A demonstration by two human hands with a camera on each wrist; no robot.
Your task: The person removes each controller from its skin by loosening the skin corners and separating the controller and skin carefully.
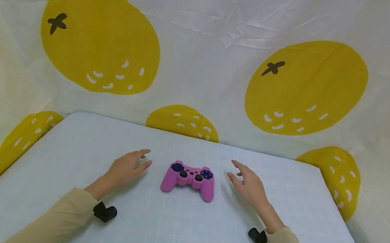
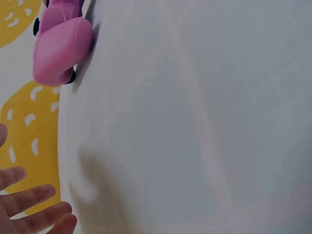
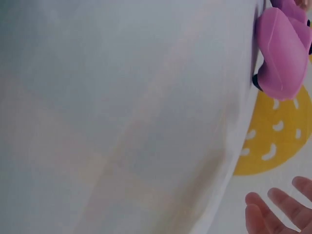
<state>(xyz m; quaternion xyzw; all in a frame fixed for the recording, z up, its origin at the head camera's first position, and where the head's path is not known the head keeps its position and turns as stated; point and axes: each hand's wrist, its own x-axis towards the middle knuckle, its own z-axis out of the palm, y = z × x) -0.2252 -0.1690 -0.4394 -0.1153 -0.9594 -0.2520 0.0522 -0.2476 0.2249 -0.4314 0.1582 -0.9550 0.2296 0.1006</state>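
A pale blue table (image 1: 168,237) with a faint grid of lighter lines fills the lower half of the head view. Behind it and along both sides hangs a creased white cloth backdrop printed with large yellow oranges (image 1: 212,42), each fruit marked with small white dashes and some with a dark stem mark.

No box, tray or other container shows on the table.

A pink plastic game controller with two dark thumbsticks and dark blue button pads (image 1: 189,179) lies flat near the middle of the table, its two handles pointing toward the person. The left hand (image 1: 127,169) is just to the left of it, palm down, fingers spread and relaxed and pointing toward the controller; it holds nothing and stays apart from the controller. The right hand (image 1: 248,184) mirrors it on the right side, fingers straight and loosely spread, likewise clear of the controller and holding nothing. Both arms wear beige sleeves (image 1: 58,219), each with a small black wrist-mounted camera (image 1: 105,212).

The left wrist view shows the controller's pink handle (image 2: 61,46) at the top edge and bare fingertips (image 2: 34,214) low in the corner, well apart. The right wrist view shows the same: handle (image 3: 282,53) above, fingertips (image 3: 278,214) below.
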